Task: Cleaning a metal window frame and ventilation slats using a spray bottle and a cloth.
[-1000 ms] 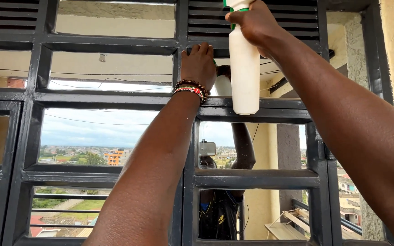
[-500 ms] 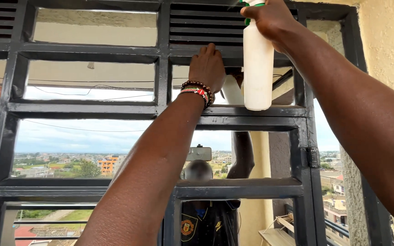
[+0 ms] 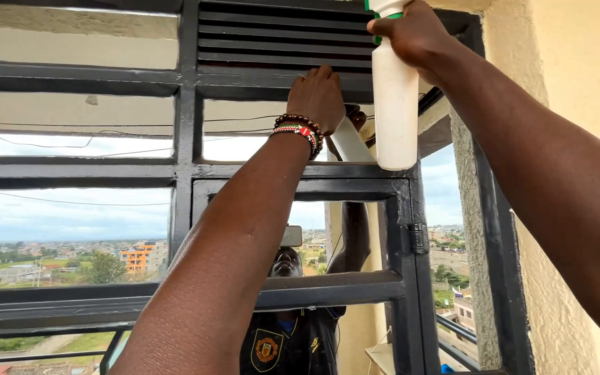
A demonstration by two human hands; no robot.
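Note:
My right hand [image 3: 411, 38] grips the neck of a white spray bottle [image 3: 395, 104] with a green collar, held upright in front of the upper right window pane. My left hand [image 3: 319, 94], with beaded bracelets at the wrist, is pressed against the upper pane [image 3: 244, 132] just under the black louvred vent [image 3: 282, 35]. What lies under its palm is hidden. The glass mirrors my arm, bottle and body.
A black metal window frame [image 3: 189, 170] divides the glass into several panes, with a hinge [image 3: 418, 238] on the right post. A rough cream wall [image 3: 578, 83] borders the right side. Buildings and trees lie far below outside.
The view has shifted right and slightly upward. My left hand has moved up the pane toward the vent, and the bottle stays raised in my right hand.

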